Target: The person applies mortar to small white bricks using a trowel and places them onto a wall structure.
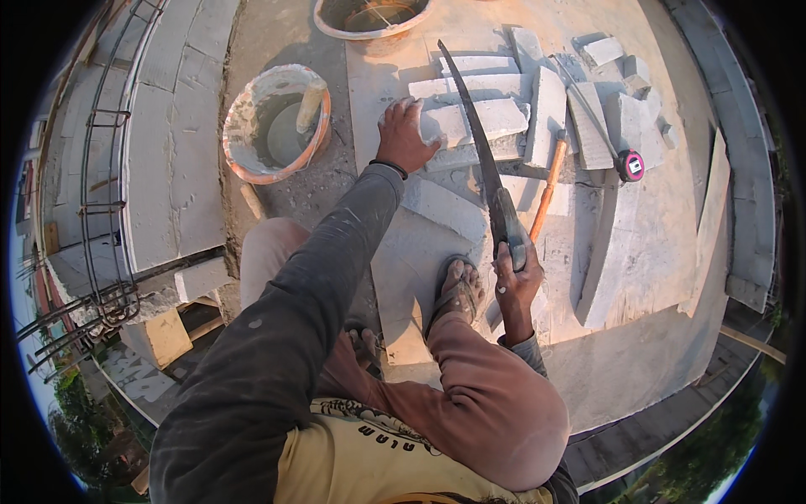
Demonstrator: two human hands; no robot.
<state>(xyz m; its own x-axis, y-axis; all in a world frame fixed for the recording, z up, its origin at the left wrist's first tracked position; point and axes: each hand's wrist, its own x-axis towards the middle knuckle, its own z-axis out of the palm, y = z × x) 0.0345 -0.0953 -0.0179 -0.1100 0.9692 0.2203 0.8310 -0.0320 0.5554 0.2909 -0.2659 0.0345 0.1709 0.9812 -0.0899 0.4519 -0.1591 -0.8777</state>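
My left hand (405,137) is closed round the near-left end of a pale grey concrete block (483,123), thumb on the near side and fingers on the far side. My right hand (518,290) grips the dark handle of a handsaw (475,126). Its long blade points away from me and passes above the blocks, toothed edge hard to make out. Another flat block (445,207) lies below my left wrist. Beside the saw, a tool with an orange handle (550,186) rests on the blocks; its head cannot be made out.
More cut blocks (547,113) lie in a cluster on the board, with a pink and black tape measure (630,165) at their right. A mortar-smeared bucket (238,155) and a wider tub (382,34) stand at left and far. Steel rebar (86,210) runs along the left wall.
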